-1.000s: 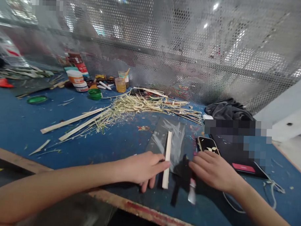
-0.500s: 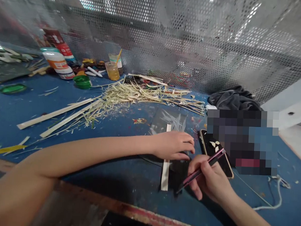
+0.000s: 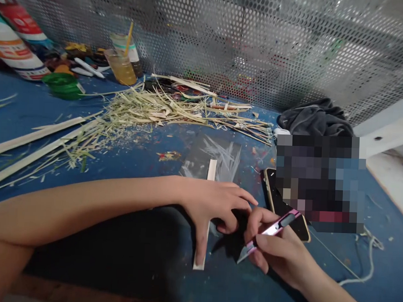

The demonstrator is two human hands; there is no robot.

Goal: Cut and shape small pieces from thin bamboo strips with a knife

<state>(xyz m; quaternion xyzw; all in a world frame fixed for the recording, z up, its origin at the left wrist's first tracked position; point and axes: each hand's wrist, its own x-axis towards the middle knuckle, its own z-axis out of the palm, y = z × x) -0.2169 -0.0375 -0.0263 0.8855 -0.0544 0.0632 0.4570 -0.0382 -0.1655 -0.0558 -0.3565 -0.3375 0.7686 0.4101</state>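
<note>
My left hand lies palm down over a narrow pale wooden strip, fingers spread. Its thumb presses along the strip's near end, and the middle of the strip is hidden beneath the hand. In my right hand is a pink craft knife, held like a pen. The blade points down and left, a short way to the right of the strip, apart from it. Under the strip's far end is a scratched clear sheet on the blue table.
A heap of pale shavings and long strips lies at the back. Behind the right hand rests a phone, near a dark cloth. A cup of yellowish liquid and a green container stand back left, before a perforated metal screen.
My left hand has spread, and its thumb has come down onto the strip's near end. The craft knife has turned in my right hand, showing its blade. The view has shifted right and closer.
</note>
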